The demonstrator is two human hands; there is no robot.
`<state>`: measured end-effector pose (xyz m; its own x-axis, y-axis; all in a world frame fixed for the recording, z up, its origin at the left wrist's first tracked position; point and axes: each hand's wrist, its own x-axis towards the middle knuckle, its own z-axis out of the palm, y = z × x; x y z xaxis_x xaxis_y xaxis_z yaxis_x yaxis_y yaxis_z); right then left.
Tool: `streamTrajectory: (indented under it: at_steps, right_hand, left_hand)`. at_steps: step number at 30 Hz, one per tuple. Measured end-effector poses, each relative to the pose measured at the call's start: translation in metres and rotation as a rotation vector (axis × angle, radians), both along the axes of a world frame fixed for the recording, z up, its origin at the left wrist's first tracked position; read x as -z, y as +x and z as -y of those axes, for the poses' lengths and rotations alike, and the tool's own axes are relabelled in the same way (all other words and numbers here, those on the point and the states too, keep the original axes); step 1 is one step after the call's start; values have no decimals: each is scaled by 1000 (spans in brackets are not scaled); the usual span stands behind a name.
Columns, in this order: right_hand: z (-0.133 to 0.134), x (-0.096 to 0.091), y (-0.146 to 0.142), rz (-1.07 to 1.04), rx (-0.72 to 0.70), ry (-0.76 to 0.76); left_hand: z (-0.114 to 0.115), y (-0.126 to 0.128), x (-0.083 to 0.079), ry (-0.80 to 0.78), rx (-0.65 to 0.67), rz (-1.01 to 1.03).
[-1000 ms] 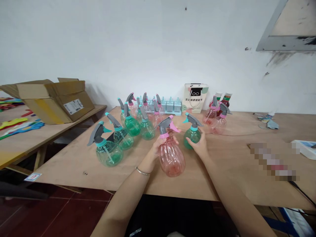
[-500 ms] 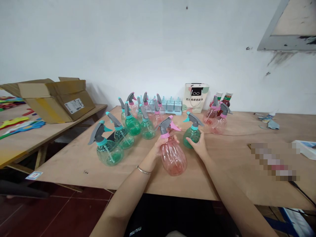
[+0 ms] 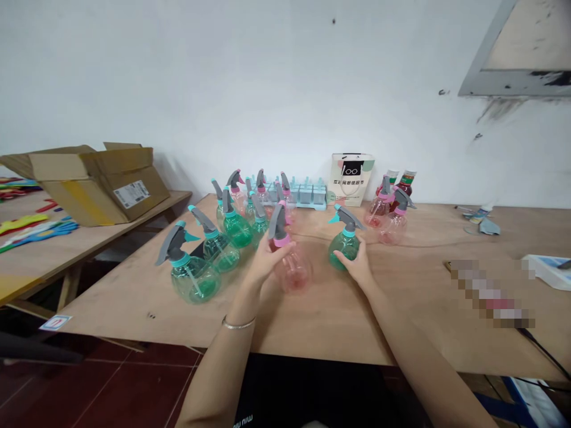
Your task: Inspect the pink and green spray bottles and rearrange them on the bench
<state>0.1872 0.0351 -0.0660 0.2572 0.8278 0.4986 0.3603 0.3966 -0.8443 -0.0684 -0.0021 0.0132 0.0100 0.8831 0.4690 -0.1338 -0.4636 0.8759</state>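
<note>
My left hand grips the neck of a pink spray bottle with a grey and pink trigger head; the bottle stands upright on the wooden table. My right hand rests with curled fingers against the front of a green spray bottle with a teal trigger, just right of the pink one. A bracelet shows on my left wrist.
Several green and pink spray bottles stand in a cluster at the back left, with two pink ones at the back right. A paper bag and a blue tray stand by the wall. An open cardboard box sits on the left table.
The pink bottle went from tilted and raised toward me to upright on the table, farther away and to the left. My right hand stayed at the green bottle.
</note>
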Motion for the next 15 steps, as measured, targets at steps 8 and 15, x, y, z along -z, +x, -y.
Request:
streamTrajectory:
  at_steps: [8, 15]
  right_hand:
    - [-1, 2, 0, 10, 11, 15]
    - [-1, 2, -1, 4, 17, 24]
  left_hand:
    - [1, -37, 19, 111, -724, -370]
    - [-14, -38, 38, 195, -871, -397]
